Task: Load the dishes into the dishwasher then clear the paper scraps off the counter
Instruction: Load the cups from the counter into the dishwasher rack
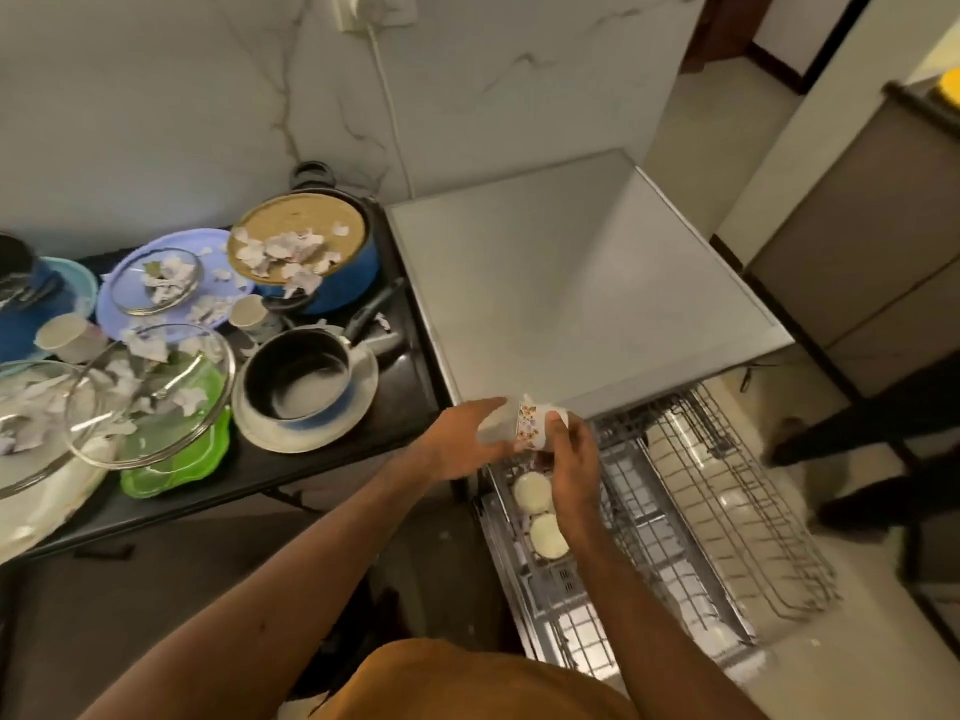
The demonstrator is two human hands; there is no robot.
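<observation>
Floral-banded white cup [525,427], tipped sideways, held above pulled-out dishwasher rack [550,589]; two round white dishes [532,492] seated inside; paper scraps [280,252] strewn over counter [410,392].

A white, grey-veined marble wall [156,96] is filling the view from 9 to 12 o'clock. A white socket [374,10] is sitting on it at 12 o'clock, with a pale cord [387,96] hanging down from it. A dark bench [410,387] is standing against the wall at 9 o'clock. Pale floor tiles [691,122] are running off toward 1 o'clock, meeting a dark wooden door frame [774,54]. A grey-brown cabinet [857,226] is standing at 3 o'clock. Soft light is falling evenly.
</observation>
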